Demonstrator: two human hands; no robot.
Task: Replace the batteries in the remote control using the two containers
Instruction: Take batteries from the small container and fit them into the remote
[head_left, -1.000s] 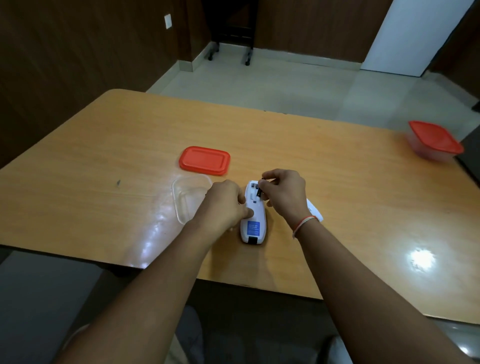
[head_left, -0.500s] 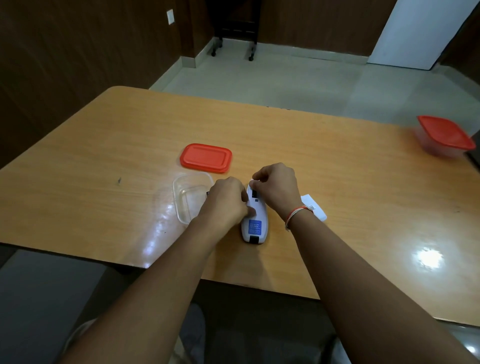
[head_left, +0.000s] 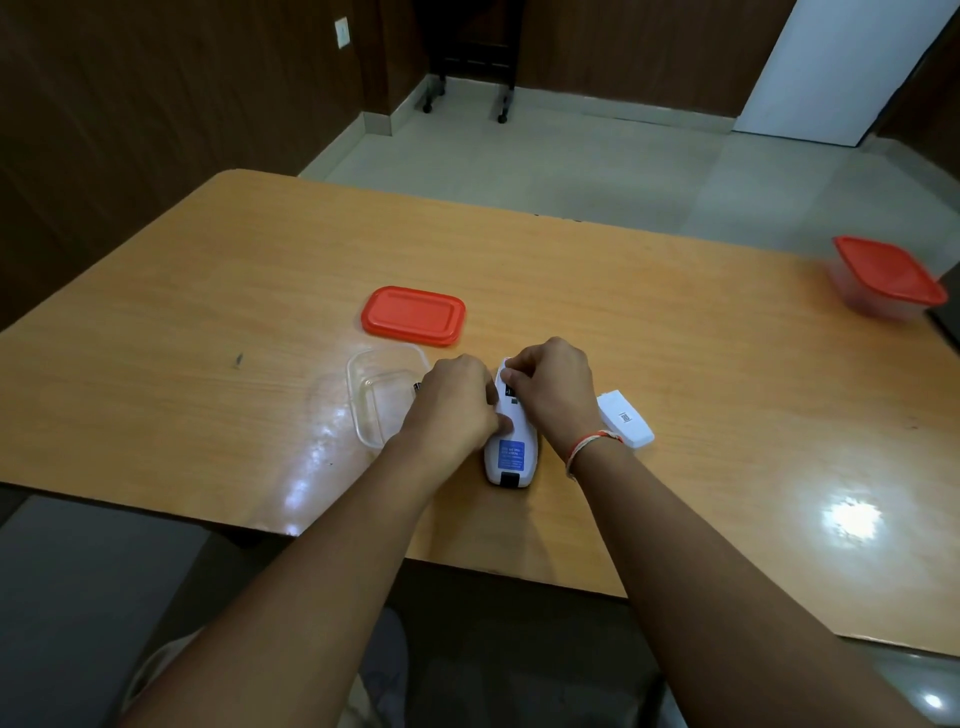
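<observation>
Remote control (head_left: 510, 441) lies face down on the bench (head_left: 208, 322), near the middle of the near edge, long axis running away from me. Blue label on its back at the near end; battery bay at the far end uncovered, dark inside. Whether a battery sits in the bay I cannot tell

My left hand (head_left: 452, 410) rests against the remote's left side, fingers curled, thumb pressing on the white back just above the label. A small dark object pokes out at the knuckles on the far left side of that hand; too small to name

My right hand (head_left: 553, 387) is over the far end of the remote, fingers bent, fingertips pinching at the open bay. What they pinch is hidden by the fingers. Thread band (head_left: 592, 447) on that wrist

White battery cover (head_left: 623, 420) lies flat on the bench just right of my right wrist, apart from the remote, a small code sticker facing up

Clear open container (head_left: 379, 395) sits just left of my left hand, partly behind it; contents not readable. Its red lid (head_left: 413, 315) lies flat just beyond it, toward the far edge

Second container (head_left: 883, 283), red lid on, stands at the far right corner of the bench, well apart from everything else
</observation>
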